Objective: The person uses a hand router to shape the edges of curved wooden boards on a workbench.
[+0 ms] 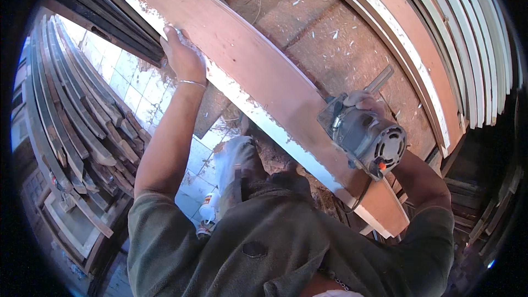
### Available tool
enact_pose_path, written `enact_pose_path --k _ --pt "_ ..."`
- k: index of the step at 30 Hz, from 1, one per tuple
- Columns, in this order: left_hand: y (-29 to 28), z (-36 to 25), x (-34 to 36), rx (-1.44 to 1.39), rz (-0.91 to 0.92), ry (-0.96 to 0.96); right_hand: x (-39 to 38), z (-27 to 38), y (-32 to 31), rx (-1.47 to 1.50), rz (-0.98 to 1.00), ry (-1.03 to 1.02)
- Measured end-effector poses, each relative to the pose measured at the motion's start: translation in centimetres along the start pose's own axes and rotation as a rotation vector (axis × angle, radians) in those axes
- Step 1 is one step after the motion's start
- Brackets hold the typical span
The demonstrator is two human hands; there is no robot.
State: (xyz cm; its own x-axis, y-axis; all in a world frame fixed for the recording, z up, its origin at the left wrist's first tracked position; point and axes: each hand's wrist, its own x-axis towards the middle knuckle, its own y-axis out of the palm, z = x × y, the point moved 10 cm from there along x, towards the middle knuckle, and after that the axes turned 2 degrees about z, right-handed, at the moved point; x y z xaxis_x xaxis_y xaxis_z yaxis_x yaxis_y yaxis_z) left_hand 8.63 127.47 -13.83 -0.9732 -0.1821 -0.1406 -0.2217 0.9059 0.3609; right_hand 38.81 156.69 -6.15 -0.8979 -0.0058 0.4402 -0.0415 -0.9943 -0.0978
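A long, gently curved reddish wooden board (247, 58) slants across the view from upper left to lower right, its near edge pale and rough. My left hand (184, 58) grips this near edge toward the board's far left end. Toward the other end sits a dark handheld power tool (369, 138) with a round vented motor housing, an orange spot and a slotted metal arm. My right hand (364, 100) is closed over the tool's far side; most of its fingers are hidden behind the housing. The tool's exact kind cannot be made out.
Curved boards (393, 27) lie beyond on a brown, chip-strewn work surface (308, 27). Pale curved strips (467, 38) stack at the far right. Dark curved wooden pieces (77, 110) pile up at left. A white bottle (209, 204) stands on the tiled floor (190, 179) by my foot.
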Motion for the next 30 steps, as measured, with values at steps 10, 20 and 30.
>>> enact_pose_path --k 10,20,30 --pt "0.6 -2.4 -2.1 0.443 0.032 0.149 8.0 -2.5 3.2 -0.167 0.070 0.056" --pt "0.3 -3.0 -1.6 0.450 -0.019 0.120 20.2 -8.2 11.3 -0.526 0.383 0.082" --pt "0.7 -2.8 -1.5 0.428 0.116 0.094 29.7 -14.0 15.1 -0.800 0.427 0.008"
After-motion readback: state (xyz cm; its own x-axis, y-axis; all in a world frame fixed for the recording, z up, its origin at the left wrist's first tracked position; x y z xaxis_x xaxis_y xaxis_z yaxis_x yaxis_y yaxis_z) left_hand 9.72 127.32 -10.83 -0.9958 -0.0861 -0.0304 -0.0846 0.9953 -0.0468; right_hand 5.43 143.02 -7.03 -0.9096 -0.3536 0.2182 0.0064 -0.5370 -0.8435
